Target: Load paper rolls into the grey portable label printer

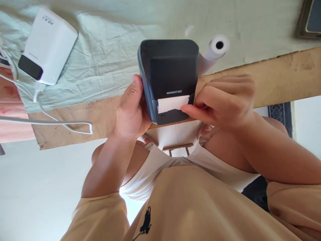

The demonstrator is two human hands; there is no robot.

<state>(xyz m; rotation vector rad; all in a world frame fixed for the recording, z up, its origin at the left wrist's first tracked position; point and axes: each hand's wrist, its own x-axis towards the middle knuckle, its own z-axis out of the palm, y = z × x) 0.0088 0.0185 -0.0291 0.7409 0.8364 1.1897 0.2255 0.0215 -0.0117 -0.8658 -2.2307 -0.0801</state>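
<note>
My left hand (131, 112) is wrapped round the left side of a dark label printer (173, 72) marked NIIMBOT, its thumb along the printer's edge. The printer is held tilted above the table's front edge. From the slot at its near end a strip of white label paper (170, 104) sticks out. My right hand (223, 100) is closed at the printer's lower right corner. One fingertip rests at the right end of the paper strip, and the other fingers are curled in. Just behind the printer lies a white paper roll (217, 48) with a black core.
A white power bank (48, 47) with a dark display lies at the left, a white cable (40, 88) plugged into it. Pale green cloth (105, 50) covers the table over a brown board (276, 72). A dark framed object (311, 20) sits at the far right.
</note>
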